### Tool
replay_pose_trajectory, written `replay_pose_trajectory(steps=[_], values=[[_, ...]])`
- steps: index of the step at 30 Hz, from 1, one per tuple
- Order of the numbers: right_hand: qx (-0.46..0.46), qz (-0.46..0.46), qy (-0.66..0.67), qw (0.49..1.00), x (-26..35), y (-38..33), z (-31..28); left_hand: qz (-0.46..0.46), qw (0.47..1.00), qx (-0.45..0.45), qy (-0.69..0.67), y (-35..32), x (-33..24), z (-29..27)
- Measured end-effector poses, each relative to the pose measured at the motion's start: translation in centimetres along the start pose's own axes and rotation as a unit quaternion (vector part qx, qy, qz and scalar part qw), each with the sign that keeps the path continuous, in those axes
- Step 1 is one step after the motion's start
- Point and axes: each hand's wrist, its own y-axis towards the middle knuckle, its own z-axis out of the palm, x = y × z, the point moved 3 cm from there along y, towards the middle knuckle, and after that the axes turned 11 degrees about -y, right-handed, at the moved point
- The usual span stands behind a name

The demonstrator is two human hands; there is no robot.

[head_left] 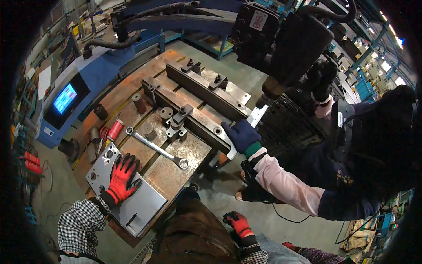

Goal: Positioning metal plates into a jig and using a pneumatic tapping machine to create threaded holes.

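My left hand (122, 179), in a red and black glove, lies spread flat on a grey metal plate (143, 200) with round holes and a slot. The plate rests along the near left edge of a rusty slotted machine table (193, 152). My right hand (238, 223), in a matching glove, hangs by my thigh off the table, its fingers loosely bent and nothing visible in them. Just beyond the plate lie a long ring spanner (157, 148) and a red bottle (115, 130) beside red-handled scissors (103, 133).
Two long steel bars (193, 116) are clamped across the table. A co-worker's navy-gloved hand (241, 135) touches a bar end. A dark machine head (299, 44) hangs above. Left stands a blue control panel (66, 99). Several steel cylinders (139, 103) stand about. Another person's sleeve (318, 255) shows bottom right.
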Motion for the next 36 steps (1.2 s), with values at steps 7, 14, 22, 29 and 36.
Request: replay_pose_trajectory(steps=[7,14,22,29,36], values=[[-0.007,-0.004,0.029,1.000,-0.4,0.2,-0.2,-0.013,1.000,0.013,0.005,0.6,-0.3,-0.7],[-0.022,-0.009,0.059,0.998,-0.6,-0.4,-1.0,-0.014,1.000,0.015,0.005,0.7,-0.2,-0.7],[-0.029,-0.012,0.078,0.996,-1.1,-0.9,-1.3,-0.027,0.999,0.024,-0.013,0.4,0.3,-0.4],[-0.040,-0.016,0.104,0.994,-1.1,-1.6,-1.3,-0.022,0.999,0.025,-0.014,0.4,0.2,-0.4],[-0.039,-0.011,0.081,0.996,-1.3,-2.2,-1.3,-0.018,1.000,0.020,-0.015,0.4,0.4,-0.2]])
